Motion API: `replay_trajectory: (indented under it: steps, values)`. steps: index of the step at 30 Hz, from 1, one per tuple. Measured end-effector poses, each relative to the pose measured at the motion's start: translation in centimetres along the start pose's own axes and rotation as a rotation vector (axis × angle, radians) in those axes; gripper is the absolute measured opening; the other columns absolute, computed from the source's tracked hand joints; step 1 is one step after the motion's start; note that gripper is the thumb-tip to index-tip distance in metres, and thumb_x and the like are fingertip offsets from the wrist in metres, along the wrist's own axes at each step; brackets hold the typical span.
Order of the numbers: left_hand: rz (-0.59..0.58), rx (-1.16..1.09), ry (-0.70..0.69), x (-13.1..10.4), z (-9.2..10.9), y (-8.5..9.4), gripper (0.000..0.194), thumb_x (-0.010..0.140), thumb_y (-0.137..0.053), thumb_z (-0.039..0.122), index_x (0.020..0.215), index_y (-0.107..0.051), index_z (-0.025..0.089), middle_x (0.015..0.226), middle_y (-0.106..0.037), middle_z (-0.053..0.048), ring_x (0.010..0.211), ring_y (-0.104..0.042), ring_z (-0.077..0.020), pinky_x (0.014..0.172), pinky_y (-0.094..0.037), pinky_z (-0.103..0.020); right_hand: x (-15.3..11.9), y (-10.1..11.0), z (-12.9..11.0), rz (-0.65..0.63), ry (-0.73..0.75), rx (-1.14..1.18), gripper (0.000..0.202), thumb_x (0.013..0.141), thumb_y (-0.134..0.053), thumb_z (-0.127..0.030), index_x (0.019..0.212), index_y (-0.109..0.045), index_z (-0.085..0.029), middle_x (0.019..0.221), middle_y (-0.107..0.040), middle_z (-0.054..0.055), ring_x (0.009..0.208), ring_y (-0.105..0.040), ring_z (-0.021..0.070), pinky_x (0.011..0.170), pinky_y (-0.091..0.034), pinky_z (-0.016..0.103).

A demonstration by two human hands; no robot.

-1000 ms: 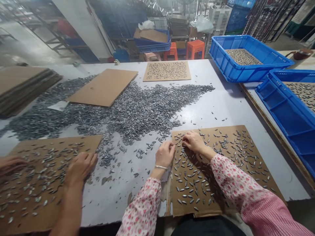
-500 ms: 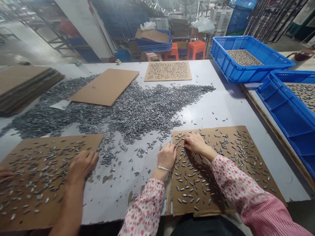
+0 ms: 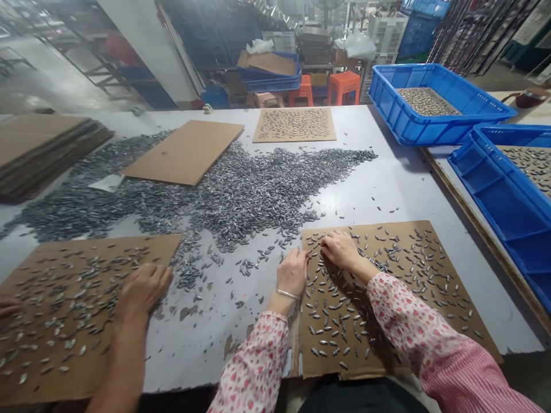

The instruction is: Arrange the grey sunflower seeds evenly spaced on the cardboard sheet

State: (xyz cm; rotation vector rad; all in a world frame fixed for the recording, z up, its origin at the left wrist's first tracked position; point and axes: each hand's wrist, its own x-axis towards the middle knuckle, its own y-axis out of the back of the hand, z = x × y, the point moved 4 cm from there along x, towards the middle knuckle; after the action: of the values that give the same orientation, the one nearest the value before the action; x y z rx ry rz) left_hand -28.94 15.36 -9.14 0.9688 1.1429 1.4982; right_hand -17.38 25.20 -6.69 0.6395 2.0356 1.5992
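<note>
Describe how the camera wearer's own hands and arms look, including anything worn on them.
Both the left hand and the right hand are bare, with no gloves. The sleeves are white with a small pink-red print. Above the printed part, the right arm shows pink striped fabric. A thin silvery bracelet circles the left wrist.

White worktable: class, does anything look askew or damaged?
A plain brown cardboard sheet lies askew across the heap of small, slender silvery pieces; the white worktable has dark patches near its front edge, as if chipped.
</note>
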Motion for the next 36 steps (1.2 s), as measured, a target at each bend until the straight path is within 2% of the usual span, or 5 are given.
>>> replay_trajectory:
  steps: [7, 16, 20, 25, 36]
  values:
    - [-0.018, -0.056, 0.013, 0.3, -0.4, -0.3, 0.022, 0.092, -0.036, 0.026, 0.090, -0.057, 0.020, 0.095, -0.059, -0.008, 0.090, -0.055, -0.0200, 0.070, -0.043, -0.029, -0.2, -1.1, 1.4, -0.006, 0.061, -0.022, 0.016, 0.088, -0.053, -0.031, 0.086, -0.065, -0.020, 0.095, -0.063, 0.007, 0.098, -0.050, 0.0218, 0.079, -0.035, 0.031]
    - [0.063, -0.279, 0.094, -0.4, -1.3, -0.1, 0.017, 0.090, -0.042, 0.031, 0.092, -0.056, 0.022, 0.093, -0.060, -0.004, 0.086, -0.057, -0.0167, 0.069, -0.041, -0.027, 0.1, -1.0, 0.6, 0.061, -0.079, 0.012, 0.022, 0.092, -0.044, -0.029, 0.090, -0.063, -0.019, 0.096, -0.063, 0.008, 0.094, -0.051, 0.0204, 0.077, -0.034, 0.030]
    - [-0.047, -0.369, 0.079, -2.1, -1.1, 0.6, 0.017, 0.087, -0.047, 0.035, 0.086, -0.058, 0.022, 0.086, -0.060, -0.002, 0.077, -0.057, -0.0143, 0.068, -0.041, -0.026, -0.5, -0.8, 0.6, 0.044, -0.078, 0.056, 0.022, 0.091, -0.047, -0.033, 0.090, -0.063, -0.019, 0.097, -0.063, 0.008, 0.094, -0.050, 0.0200, 0.076, -0.035, 0.030]
    - [-0.150, -0.320, 0.122, -3.1, -0.5, 1.0, 0.011, 0.083, -0.053, 0.030, 0.082, -0.059, 0.021, 0.084, -0.062, -0.001, 0.077, -0.057, -0.0147, 0.066, -0.040, -0.025, -0.7, -1.4, 0.1, -0.036, 0.004, 0.027, 0.018, 0.085, -0.055, -0.035, 0.082, -0.065, -0.020, 0.091, -0.064, 0.007, 0.093, -0.051, 0.0207, 0.081, -0.034, 0.032]
    - [-0.129, -0.209, 0.152, -0.9, 0.7, 0.6, 0.019, 0.090, -0.044, 0.030, 0.090, -0.062, 0.024, 0.096, -0.061, -0.004, 0.087, -0.058, -0.0165, 0.066, -0.041, -0.026, -1.0, -0.4, -0.6, -0.004, 0.023, 0.037, 0.017, 0.087, -0.053, -0.034, 0.087, -0.066, -0.021, 0.094, -0.063, 0.006, 0.093, -0.051, 0.0196, 0.079, -0.035, 0.030]
